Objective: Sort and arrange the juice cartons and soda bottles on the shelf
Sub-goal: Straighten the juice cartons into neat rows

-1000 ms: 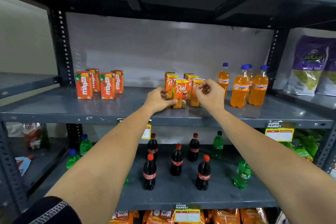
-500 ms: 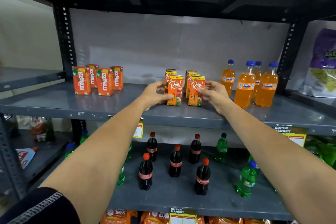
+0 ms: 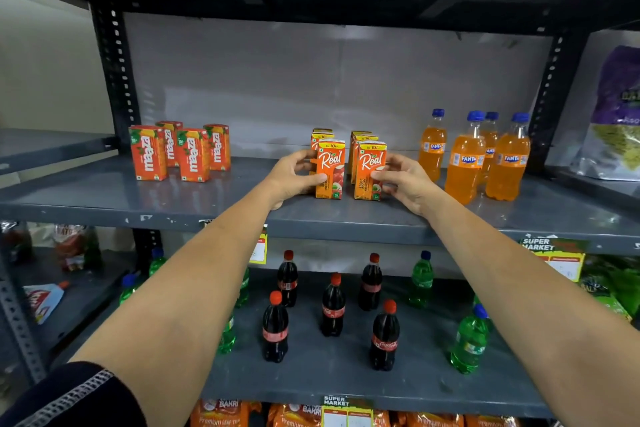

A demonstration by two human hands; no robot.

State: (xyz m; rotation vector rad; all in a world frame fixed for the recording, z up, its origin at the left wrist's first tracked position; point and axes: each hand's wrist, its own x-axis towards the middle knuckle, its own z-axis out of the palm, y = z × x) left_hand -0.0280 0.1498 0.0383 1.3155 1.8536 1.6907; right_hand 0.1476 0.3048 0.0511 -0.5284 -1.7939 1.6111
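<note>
Your left hand [image 3: 294, 177] is wrapped around the front-left Real juice carton [image 3: 330, 168], thumb across its face and fingers curled behind its left edge. Your right hand [image 3: 403, 180] clasps the front-right Real juice carton [image 3: 370, 170] the same way from the right side. Both cartons stand upright on the middle shelf [image 3: 104, 198], just beside each other with a narrow gap between them, and more Real cartons [image 3: 322, 137] line up behind each one in two short rows. To the left on the same shelf, well apart, four Maaza cartons [image 3: 180, 151] stand grouped together. To the right, four Fanta bottles [image 3: 474, 156] with blue caps stand near your right hand. On the lower shelf [image 3: 346, 388], Coca-Cola bottles [image 3: 332, 305] with red caps stand spread out in the middle, with green soda bottles [image 3: 469, 340] at either side.
</note>
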